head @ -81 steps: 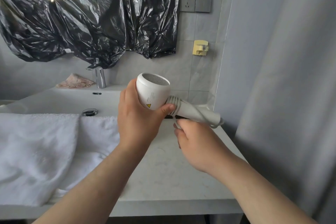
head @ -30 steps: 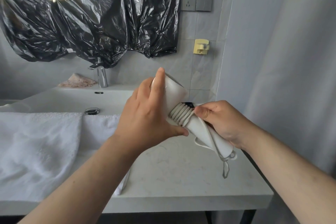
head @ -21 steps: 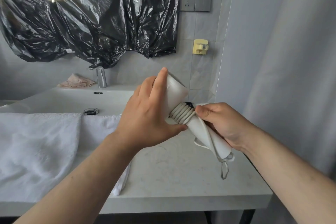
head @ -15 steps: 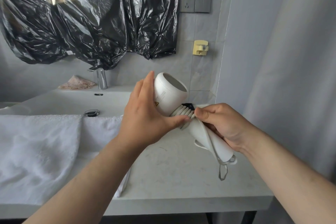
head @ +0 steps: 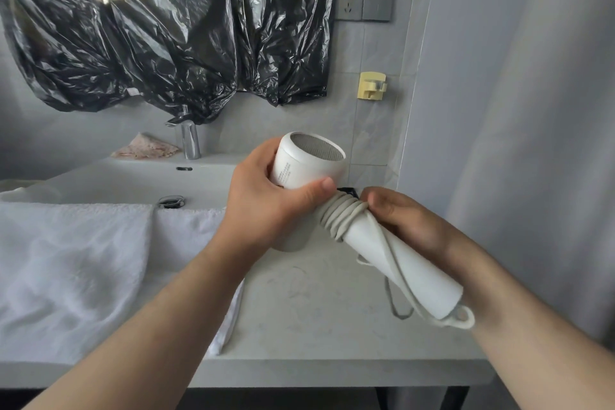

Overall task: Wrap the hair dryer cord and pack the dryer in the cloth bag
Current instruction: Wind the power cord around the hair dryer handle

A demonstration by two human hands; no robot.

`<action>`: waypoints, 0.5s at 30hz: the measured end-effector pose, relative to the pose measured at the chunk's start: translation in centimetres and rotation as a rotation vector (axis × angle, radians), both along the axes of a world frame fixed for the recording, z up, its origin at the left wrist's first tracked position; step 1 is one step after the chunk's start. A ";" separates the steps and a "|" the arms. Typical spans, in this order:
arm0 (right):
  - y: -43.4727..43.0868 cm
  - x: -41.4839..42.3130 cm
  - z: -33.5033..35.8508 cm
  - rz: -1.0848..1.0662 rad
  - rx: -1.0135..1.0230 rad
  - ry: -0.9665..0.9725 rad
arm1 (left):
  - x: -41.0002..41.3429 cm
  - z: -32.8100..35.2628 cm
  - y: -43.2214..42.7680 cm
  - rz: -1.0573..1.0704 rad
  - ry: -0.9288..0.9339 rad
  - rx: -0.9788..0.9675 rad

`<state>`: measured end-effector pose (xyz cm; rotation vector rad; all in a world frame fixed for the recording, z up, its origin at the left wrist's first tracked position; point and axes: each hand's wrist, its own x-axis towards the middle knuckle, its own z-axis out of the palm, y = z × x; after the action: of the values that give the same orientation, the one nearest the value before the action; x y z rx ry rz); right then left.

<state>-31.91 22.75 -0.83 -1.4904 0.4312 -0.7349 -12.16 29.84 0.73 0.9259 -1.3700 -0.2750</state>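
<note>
I hold a white hair dryer (head: 402,270) over the counter, its mesh end facing up and away. My left hand (head: 266,200) grips the round body. The pale cord (head: 342,216) is coiled in several turns around the top of the handle, and one strand runs down the handle to a loop at its end. My right hand (head: 409,223) is closed on the cord behind the coils, with a black plug tip showing beside its fingers. No cloth bag is in view.
A white towel (head: 76,266) lies over the left part of the grey counter (head: 316,316). Behind it are a white sink (head: 133,180) with a chrome tap (head: 189,143). Black plastic sheeting covers the wall; a grey curtain hangs at the right.
My left hand has turned the dryer body so its mesh end faces the camera. The coils on the handle have grown from a few turns to several.
</note>
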 end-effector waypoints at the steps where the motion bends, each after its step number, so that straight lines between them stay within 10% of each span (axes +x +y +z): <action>1: 0.2 0.2 -0.1 0.038 0.065 -0.059 | -0.1 -0.1 0.0 0.001 0.023 -0.009; 15: 0.5 2.9 -1.8 0.413 0.533 -0.455 | -0.7 -0.8 0.5 0.067 0.042 -0.112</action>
<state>-28.96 23.26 -2.64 -0.8348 -0.0377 -0.5473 -12.87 30.31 -0.07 0.8666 -1.2996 -0.1639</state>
